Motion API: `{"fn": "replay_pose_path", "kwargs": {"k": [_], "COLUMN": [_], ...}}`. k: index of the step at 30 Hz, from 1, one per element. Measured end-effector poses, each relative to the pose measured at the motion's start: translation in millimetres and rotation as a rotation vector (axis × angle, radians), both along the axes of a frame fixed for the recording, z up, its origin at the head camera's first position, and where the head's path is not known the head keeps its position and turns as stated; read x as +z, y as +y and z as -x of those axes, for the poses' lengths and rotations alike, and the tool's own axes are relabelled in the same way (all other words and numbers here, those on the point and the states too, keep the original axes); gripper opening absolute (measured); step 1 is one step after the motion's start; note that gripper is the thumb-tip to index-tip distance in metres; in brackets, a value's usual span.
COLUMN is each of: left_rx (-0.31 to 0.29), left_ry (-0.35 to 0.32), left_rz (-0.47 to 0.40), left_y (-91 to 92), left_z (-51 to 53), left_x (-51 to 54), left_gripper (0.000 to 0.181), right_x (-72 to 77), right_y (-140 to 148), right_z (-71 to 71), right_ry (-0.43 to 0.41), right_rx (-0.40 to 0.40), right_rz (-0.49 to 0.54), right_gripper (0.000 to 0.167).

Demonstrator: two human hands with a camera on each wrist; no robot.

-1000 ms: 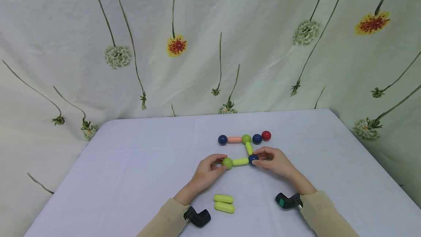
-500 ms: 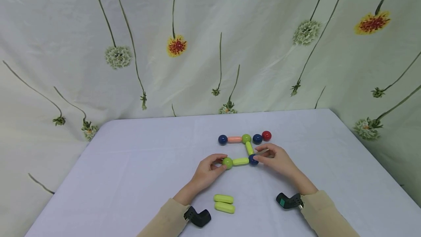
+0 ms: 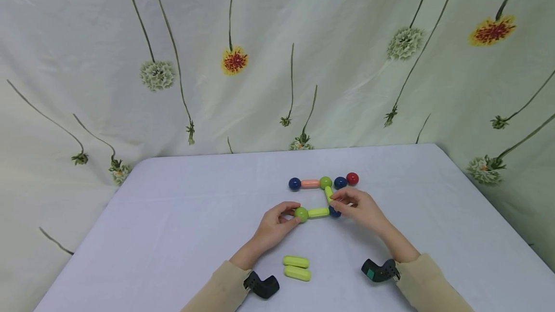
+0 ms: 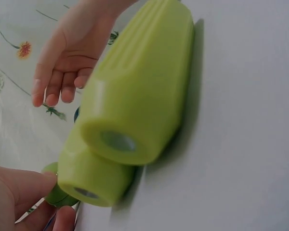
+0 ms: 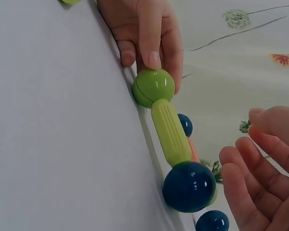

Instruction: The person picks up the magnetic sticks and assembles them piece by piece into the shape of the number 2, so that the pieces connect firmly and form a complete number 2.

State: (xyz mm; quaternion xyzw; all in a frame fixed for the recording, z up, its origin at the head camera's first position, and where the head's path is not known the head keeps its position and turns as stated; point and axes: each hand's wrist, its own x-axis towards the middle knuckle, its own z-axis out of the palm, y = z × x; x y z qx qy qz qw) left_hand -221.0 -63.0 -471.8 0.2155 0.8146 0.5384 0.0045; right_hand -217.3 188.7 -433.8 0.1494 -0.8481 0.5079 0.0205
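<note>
My left hand pinches a green ball between thumb and fingers, low on the table. A yellow-green magnetic rod runs from that ball to a blue ball. Another yellow-green rod leads back from the blue ball to a second green ball. An orange rod joins it to a blue ball on the left. My right hand hovers beside the near blue ball, partly covering it in the head view. The right wrist view shows its loosely bent fingers apart from the ball.
Another blue ball and a red ball sit at the right end of the back row. Two loose yellow-green rods lie side by side nearer the front. A flowered cloth hangs behind the white table.
My right hand has let go of the near blue ball and lifted slightly off it. The left hand keeps its grip on the green ball, and the joined pieces stay put.
</note>
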Motion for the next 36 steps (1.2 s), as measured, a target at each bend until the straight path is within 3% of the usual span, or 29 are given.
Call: {"fn": "replay_pose_path", "kwargs": {"k": [11,14,17,19,21,36], "left_rx": [-0.016,-0.038,-0.055,-0.064,-0.067,-0.067], "left_ry": [-0.01,-0.014,-0.023,-0.021,-0.021,-0.01], "left_rz": [0.019,0.033,0.03,0.03,0.028,0.015], "left_y": [-2.0,-2.1,-3.6,-4.9,-6.5,-6.1], "left_z": [3.5,-2.4,-1.2,1.0,7.2,4.1], "left_x": [-1.4,11.0,11.2,8.8,-1.3,2.1], "left_gripper": [0.032,0.032,0.032,0.032,0.032,0.03], "right_x": [1.7,6.2,3.4,2.3,-4.2,-19.7], "right_y": [-22,-30,-35,-39,-41,-61], "right_z": [-14.1,-20.8,-23.0,-24.7,-23.8,-38.3], "right_ry": [-0.004,-0.003,0.002,-0.009,-0.028,-0.128], "right_rx": [0.189,0.243,0.293,0.315,0.336,0.447], "right_rz": [0.018,0.011,-0.011,-0.03,-0.046,-0.036], "right_gripper": [0.017,0.017,0.02,0.022,0.024,0.021]}}
